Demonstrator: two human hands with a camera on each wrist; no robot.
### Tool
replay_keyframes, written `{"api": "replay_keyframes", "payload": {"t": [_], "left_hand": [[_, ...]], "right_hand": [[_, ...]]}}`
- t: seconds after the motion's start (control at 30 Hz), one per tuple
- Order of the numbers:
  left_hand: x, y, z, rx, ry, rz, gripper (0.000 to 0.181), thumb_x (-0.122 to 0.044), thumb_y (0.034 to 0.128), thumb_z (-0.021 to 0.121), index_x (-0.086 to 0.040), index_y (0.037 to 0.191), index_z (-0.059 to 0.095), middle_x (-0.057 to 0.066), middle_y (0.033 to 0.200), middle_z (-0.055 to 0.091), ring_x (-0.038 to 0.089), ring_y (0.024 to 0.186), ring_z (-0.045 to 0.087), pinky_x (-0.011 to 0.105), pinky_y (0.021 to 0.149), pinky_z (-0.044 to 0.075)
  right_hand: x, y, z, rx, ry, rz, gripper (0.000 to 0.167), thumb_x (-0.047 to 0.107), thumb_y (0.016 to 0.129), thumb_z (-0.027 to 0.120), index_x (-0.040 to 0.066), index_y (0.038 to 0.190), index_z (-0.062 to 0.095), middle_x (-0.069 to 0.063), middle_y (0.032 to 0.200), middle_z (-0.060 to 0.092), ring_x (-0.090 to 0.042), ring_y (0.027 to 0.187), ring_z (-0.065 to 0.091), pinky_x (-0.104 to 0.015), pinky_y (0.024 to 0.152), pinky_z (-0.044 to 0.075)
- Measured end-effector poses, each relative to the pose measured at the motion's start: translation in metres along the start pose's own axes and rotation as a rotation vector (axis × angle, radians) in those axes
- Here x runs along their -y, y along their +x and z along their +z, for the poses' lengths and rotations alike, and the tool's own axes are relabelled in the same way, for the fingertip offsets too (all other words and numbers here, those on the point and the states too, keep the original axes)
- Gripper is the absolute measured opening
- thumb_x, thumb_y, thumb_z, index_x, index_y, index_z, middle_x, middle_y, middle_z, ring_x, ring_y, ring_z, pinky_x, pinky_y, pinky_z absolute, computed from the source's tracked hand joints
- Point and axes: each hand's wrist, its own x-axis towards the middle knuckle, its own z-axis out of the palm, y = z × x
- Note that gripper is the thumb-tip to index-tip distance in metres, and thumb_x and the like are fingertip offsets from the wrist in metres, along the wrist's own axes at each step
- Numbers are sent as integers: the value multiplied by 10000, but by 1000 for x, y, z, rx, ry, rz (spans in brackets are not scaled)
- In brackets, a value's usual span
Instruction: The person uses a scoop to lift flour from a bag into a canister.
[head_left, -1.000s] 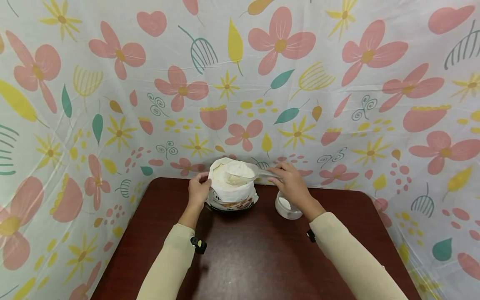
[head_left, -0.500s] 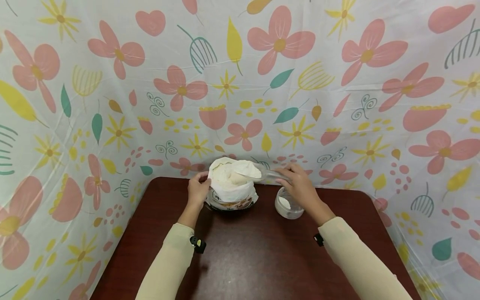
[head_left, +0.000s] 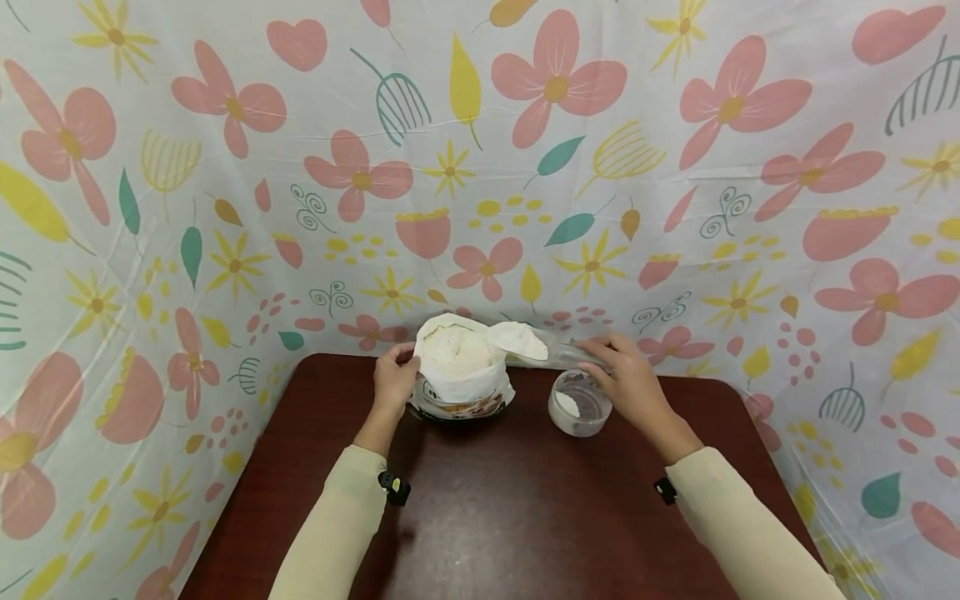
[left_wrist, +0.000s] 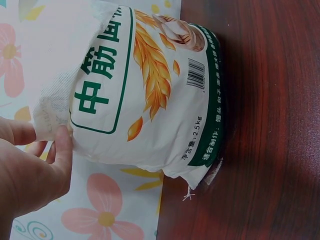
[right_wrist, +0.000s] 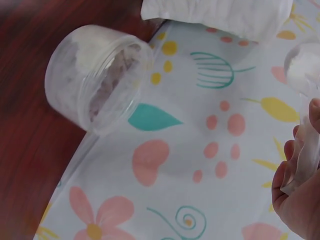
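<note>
An open bag of white flour (head_left: 459, 367) stands near the table's back edge, its rim folded down. The left hand (head_left: 395, 382) pinches the rim on the bag's left side; in the left wrist view, thumb and fingers of that hand (left_wrist: 37, 167) hold the white edge beside the printed front (left_wrist: 145, 90). The right hand (head_left: 633, 387) grips the handle of a clear scoop (head_left: 525, 342) heaped with flour, held level just right of the bag's mouth. Below the scoop's handle sits a clear round jar (head_left: 580, 403) with some flour inside, also visible in the right wrist view (right_wrist: 95, 80).
The dark red-brown table (head_left: 510, 508) reaches toward the person, in front of the bag and jar. A white sheet (head_left: 480, 167) printed with flowers and leaves hangs behind the table and at both sides, close to its back edge.
The right hand has moved to the right, carrying the loaded scoop from over the bag's mouth to beyond its right rim. The left hand remains at the bag's rim.
</note>
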Motion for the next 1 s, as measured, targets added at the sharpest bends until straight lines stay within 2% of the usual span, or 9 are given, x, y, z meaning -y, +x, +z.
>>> {"api": "replay_keyframes", "payload": {"t": [0.13,0.3,0.47,0.63,0.93,1.0], "left_hand": [[0,0,0,-3,-6,-4,315,-66,1027,596,-28,1331,666,199,1155,638,163,796,634,543,928,589],[0,0,0,-5,-11,-2,314,-61,1024,598,-21,1328,666,206,1171,640,170,830,631,522,933,597],[0,0,1,-2,-10,0,311,-61,1025,597,-22,1326,666,205,1174,638,170,840,633,520,938,598],[-1,-2,0,-4,-6,-3,312,-70,1028,592,-27,1329,666,204,1166,636,207,849,648,545,951,588],[-3,-4,0,9,5,-11,318,-78,1034,589,-33,1341,660,205,1175,632,222,867,654,566,976,571],[-3,-4,-1,9,11,-9,319,-81,1035,590,-38,1343,661,203,1172,636,236,872,658,531,947,590]], "right_hand": [[-6,-3,-7,-38,-3,-26,397,64,840,838,59,1228,753,-85,1025,652,-249,915,556,-367,711,434],[-14,-9,-18,-42,-27,-25,419,61,841,832,79,1251,750,-91,1022,651,-259,931,554,-373,748,419],[-21,-20,-26,-44,-70,-8,389,56,831,835,47,1212,758,-75,951,597,-207,849,469,-341,701,378],[-28,-32,-31,-47,-95,9,367,54,828,841,52,1187,763,-63,970,586,-178,817,431,-318,669,359],[-43,-51,-37,-63,-125,18,363,44,801,862,59,1154,777,-55,934,592,-156,796,453,-260,671,346],[-46,-55,-39,-60,-127,16,356,40,795,866,54,1140,779,-53,925,594,-154,802,456,-247,678,334]]}}
